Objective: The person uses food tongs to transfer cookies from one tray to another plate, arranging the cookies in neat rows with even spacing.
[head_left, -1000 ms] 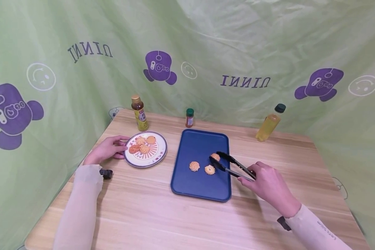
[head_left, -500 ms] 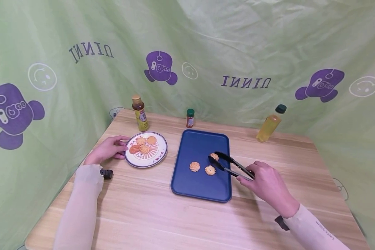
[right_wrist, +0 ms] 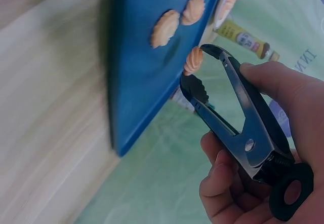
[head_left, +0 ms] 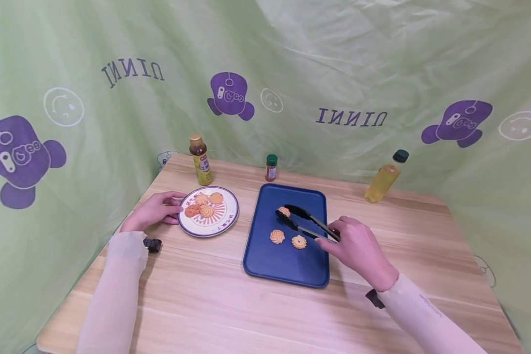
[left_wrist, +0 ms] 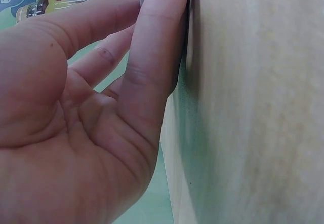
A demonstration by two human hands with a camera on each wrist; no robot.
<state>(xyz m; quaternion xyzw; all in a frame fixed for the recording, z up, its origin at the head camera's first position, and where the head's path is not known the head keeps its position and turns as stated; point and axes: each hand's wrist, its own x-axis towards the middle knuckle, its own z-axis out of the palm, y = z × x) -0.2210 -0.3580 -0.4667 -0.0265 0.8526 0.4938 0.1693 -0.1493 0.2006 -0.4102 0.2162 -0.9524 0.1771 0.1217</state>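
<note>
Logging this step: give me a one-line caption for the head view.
Right hand lifts a cookie with black tongs above the blue tray; left hand steadies the plate.

The table (head_left: 212,290) under my arms is pale wood with a fine grain and a matt finish. The blue tray (head_left: 265,255) looks like smooth plastic with a soft sheen. My tongs (head_left: 303,221) have brushed metal arms and black, ridged plastic tips. The plate (head_left: 230,219) looks glazed and glossy. The cookie (head_left: 284,212) in the tongs has a ridged, dry, matt surface. The green backdrop (head_left: 336,59) is thin, creased sheeting.
</note>
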